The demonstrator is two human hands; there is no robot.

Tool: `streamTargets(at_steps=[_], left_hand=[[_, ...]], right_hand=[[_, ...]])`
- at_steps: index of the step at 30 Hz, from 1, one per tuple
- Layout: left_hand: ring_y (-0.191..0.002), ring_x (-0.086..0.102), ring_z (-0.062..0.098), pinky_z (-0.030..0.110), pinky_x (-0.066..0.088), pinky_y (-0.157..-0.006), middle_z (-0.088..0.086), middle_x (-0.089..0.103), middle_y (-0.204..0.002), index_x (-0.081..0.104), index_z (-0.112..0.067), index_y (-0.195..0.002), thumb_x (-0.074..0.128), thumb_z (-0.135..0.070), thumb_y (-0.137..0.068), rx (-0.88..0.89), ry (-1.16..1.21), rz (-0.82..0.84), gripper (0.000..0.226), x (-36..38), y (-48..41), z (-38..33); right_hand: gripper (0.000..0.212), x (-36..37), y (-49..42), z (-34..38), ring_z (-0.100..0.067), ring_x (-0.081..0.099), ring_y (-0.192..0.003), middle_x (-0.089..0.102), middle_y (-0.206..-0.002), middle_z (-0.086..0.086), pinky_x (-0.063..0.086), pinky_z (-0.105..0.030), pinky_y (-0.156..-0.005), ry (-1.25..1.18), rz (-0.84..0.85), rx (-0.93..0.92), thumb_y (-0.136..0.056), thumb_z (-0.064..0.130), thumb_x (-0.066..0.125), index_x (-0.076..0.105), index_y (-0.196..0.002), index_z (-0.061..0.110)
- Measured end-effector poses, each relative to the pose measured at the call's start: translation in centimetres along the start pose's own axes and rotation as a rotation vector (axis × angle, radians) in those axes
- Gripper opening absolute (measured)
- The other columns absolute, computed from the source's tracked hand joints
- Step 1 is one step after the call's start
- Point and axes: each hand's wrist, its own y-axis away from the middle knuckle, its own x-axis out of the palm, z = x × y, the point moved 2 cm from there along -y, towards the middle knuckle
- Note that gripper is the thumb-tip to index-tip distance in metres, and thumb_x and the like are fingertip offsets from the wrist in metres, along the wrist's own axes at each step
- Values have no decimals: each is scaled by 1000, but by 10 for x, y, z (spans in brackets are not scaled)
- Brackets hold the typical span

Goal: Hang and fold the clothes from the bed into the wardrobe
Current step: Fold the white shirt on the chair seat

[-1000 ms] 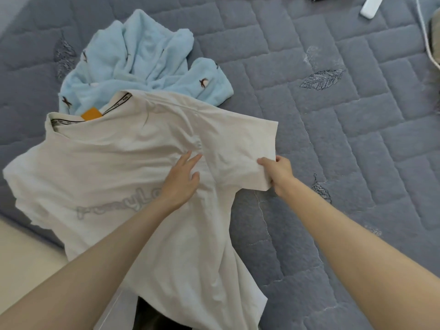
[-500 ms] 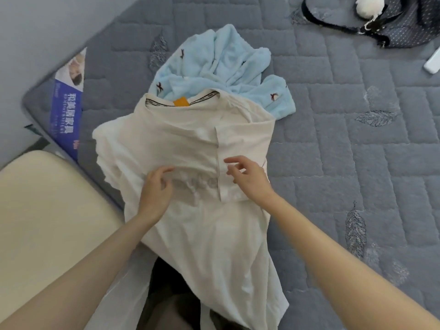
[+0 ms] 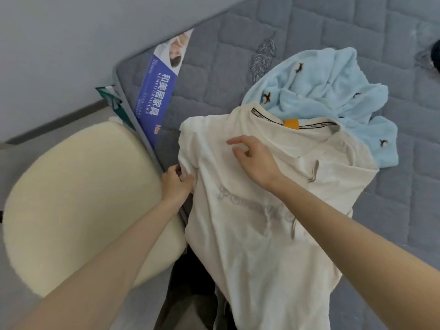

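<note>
A cream T-shirt [image 3: 250, 234] with faint grey lettering and an orange neck tag lies on the grey quilted bed [image 3: 214, 75], its hem hanging over the bed's edge. Its right sleeve is folded in over the body. My left hand [image 3: 177, 182] grips the shirt's left sleeve at the bed's edge. My right hand [image 3: 252, 156] hovers over the chest below the collar, fingers loosely spread, holding nothing. A crumpled light blue fleece garment [image 3: 333, 91] lies behind the shirt, partly under its collar.
A cream round stool [image 3: 78, 206] stands against the bed's left edge. A blue printed label [image 3: 157, 89] runs across the mattress corner. A grey wall rises at upper left. A dark item shows at the far right edge [image 3: 434, 58].
The right sleeve has been folded onto the shirt's body and my right hand has let go of it. My left hand has moved left and taken the left sleeve. The view has swung left.
</note>
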Motion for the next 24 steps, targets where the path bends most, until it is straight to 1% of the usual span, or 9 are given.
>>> streamTargets(at_steps=[3, 7, 9, 12, 14, 17, 19, 21, 24], left_hand=[[-101, 56, 20, 29, 46, -83, 4, 59, -112, 52, -9, -112, 62, -30, -91, -67, 23, 147, 31, 5, -9, 6], [-77, 55, 5, 9, 41, -54, -9, 58, -87, 50, -18, -87, 65, -20, -90, -26, 180, 148, 15, -10, -19, 8], [-64, 53, -1, 8, 39, -50, -7, 58, -78, 53, -17, -81, 65, -16, -88, 37, 211, 121, 14, -26, -22, 5], [-72, 55, 10, 22, 43, -64, 2, 61, -82, 63, -4, -92, 67, -18, -88, 84, 276, 55, 15, -57, -24, 4], [-75, 52, 15, 31, 42, -69, 4, 59, -82, 61, -4, -88, 72, -17, -84, 86, 376, -16, 17, -78, -27, 10], [-75, 54, 16, 33, 42, -72, -4, 59, -77, 50, -16, -70, 78, -6, -75, 51, 552, -105, 30, -99, -26, 26], [-92, 63, 15, 33, 48, -84, -5, 68, -96, 43, -17, -69, 71, 8, -76, 6, 668, -158, 38, -106, -27, 39], [-106, 62, 19, 37, 47, -94, 7, 65, -117, 36, -16, -70, 61, 15, -80, -75, 723, -198, 41, -107, -30, 54], [-99, 59, 21, 42, 47, -93, 12, 63, -113, 42, -16, -78, 65, 2, -86, -189, 684, -222, 30, -103, -37, 70]], right_hand=[[27, 24, -31, 14, -4, 49, -91, 53, -121, 8, 33, -12, -82, 45, 86, -44, -97, 15, 49, 61, -121, 20], [33, 55, -56, 25, -7, 45, -95, 50, -137, 0, 36, -21, -96, 126, 204, -35, -97, 15, 49, 55, -130, 19], [38, 64, -61, 29, -11, 47, -103, 44, -142, -1, 35, -24, -99, 143, 202, -42, -97, 15, 49, 49, -135, 19], [44, 75, -72, 38, -11, 36, -134, 36, -149, 2, 26, -20, -106, 136, 187, -89, -99, 21, 47, 40, -142, 19], [45, 83, -83, 45, -10, 35, -135, 35, -151, 3, 24, -17, -104, 138, 190, -93, -100, 31, 45, 38, -144, 23], [44, 96, -97, 51, -17, 39, -133, 25, -155, 4, 34, -33, -105, 404, 266, -143, -100, 42, 41, 40, -142, 29], [40, 105, -103, 50, -23, 34, -135, 22, -156, 4, 36, -42, -105, 644, 344, -163, -99, 46, 40, 48, -134, 29], [40, 113, -104, 51, -26, 34, -131, 35, -149, 2, 32, -44, -102, 812, 330, -166, -99, 49, 37, 52, -125, 24], [43, 127, -101, 60, -29, 41, -119, 54, -129, -2, 30, -39, -98, 886, 156, -344, -99, 50, 34, 58, -111, 17]])
